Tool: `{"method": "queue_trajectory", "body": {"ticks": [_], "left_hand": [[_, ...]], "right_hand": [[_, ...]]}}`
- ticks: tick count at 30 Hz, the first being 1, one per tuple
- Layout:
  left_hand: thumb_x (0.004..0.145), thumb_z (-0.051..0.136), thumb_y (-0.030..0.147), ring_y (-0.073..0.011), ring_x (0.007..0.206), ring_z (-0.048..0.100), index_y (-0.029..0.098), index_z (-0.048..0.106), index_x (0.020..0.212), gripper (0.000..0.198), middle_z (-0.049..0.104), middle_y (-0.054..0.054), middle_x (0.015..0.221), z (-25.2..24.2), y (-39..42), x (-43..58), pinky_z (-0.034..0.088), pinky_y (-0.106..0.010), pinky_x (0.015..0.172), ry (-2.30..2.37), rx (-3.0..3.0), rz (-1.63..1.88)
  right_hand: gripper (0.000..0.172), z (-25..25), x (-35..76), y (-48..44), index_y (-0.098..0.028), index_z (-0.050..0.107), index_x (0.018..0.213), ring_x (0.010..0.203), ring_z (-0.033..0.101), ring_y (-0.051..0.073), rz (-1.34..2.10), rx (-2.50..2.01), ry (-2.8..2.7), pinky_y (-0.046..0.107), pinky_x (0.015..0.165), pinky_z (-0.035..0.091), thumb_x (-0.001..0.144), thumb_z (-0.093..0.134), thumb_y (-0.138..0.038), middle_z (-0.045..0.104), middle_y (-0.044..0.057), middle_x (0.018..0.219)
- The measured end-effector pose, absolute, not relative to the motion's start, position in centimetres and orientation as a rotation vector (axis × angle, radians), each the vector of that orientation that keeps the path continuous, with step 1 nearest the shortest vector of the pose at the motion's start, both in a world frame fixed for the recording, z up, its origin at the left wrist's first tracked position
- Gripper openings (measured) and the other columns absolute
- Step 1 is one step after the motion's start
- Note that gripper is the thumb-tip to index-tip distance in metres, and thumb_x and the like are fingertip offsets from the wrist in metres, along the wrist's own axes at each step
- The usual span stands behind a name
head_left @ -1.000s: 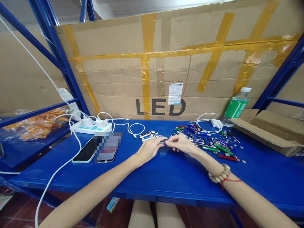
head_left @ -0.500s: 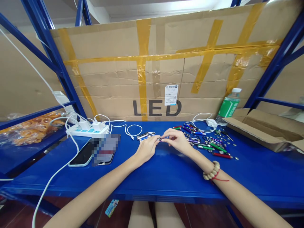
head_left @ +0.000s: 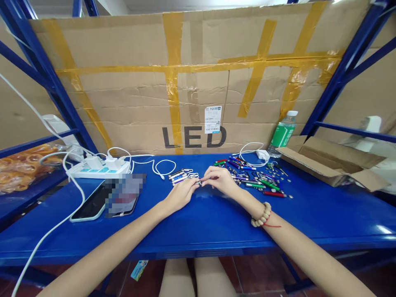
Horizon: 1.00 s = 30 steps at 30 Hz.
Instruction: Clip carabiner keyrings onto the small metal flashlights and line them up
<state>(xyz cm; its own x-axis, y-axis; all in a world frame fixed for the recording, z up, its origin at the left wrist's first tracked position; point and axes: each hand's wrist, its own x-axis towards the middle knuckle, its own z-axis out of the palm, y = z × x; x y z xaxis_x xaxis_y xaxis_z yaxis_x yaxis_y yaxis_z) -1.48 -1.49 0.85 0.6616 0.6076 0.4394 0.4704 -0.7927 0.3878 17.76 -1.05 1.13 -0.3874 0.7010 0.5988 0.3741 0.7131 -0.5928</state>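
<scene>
My left hand (head_left: 181, 193) is closed, its fingertips pinching a small shiny metal piece (head_left: 199, 182) that is mostly hidden by the fingers. Meeting it from the other side, my right hand (head_left: 219, 180) pinches the same spot between thumb and forefinger. Just behind my left hand lie several slim metal penlights with clips (head_left: 178, 176), side by side. Beyond and right of my right hand spreads a loose pile of coloured penlights (head_left: 247, 167) in blue, green, red and purple, mixed with small round button-like pieces. A red penlight (head_left: 274, 194) lies at the pile's near edge.
On the left of the blue table (head_left: 198, 231) are a phone (head_left: 91, 204), a second, blurred phone (head_left: 125, 200) and a white power strip (head_left: 100, 168) with cables. A bottle (head_left: 283, 136) and an open cardboard box (head_left: 324, 163) stand at right. A large carton (head_left: 139, 103) closes the back.
The view has turned a little to the right, so everything sits further left. Both hands stay together at the small metal piece; more of the penlights behind my left hand shows.
</scene>
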Motion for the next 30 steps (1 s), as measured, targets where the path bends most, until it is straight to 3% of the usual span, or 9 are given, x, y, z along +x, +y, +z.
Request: {"method": "queue_trajectory", "body": {"ticks": [10, 22, 30], "left_hand": [[0.091, 0.033, 0.022, -0.0161, 0.081, 0.058, 0.017, 0.051, 0.1, 0.021, 0.061, -0.005, 0.093, 0.6, -1.4, -1.5, 0.044, -0.027, 0.074, 0.856, 2.629, 0.811], [0.09, 0.034, 0.022, -0.0175, 0.082, 0.059, 0.016, 0.05, 0.098, 0.018, 0.062, -0.007, 0.092, 0.4, -1.1, -1.4, 0.046, -0.029, 0.075, 0.852, 2.676, 0.867], [0.09, 0.036, 0.022, -0.018, 0.082, 0.06, 0.016, 0.049, 0.096, 0.016, 0.061, -0.007, 0.09, 0.3, -1.2, -1.3, 0.047, -0.03, 0.074, 0.884, 2.668, 0.922]], "right_hand": [[0.027, 1.0, 17.8, -0.9, -0.015, 0.07, 0.07, 0.046, 0.05, 0.004, 0.475, -0.887, -1.965, 0.019, 0.047, 0.039, 0.066, 0.069, -0.042, 0.062, 0.002, 0.073], [0.035, 1.1, 17.4, -1.1, -0.013, 0.07, 0.071, 0.042, 0.05, 0.004, 0.641, -1.115, -1.891, 0.017, 0.042, 0.036, 0.062, 0.069, -0.048, 0.065, 0.004, 0.074], [0.036, 1.9, 17.1, -1.7, -0.01, 0.067, 0.068, 0.038, 0.048, 0.005, 0.894, -1.172, -1.777, 0.016, 0.038, 0.035, 0.059, 0.071, -0.044, 0.061, 0.002, 0.055]]}}
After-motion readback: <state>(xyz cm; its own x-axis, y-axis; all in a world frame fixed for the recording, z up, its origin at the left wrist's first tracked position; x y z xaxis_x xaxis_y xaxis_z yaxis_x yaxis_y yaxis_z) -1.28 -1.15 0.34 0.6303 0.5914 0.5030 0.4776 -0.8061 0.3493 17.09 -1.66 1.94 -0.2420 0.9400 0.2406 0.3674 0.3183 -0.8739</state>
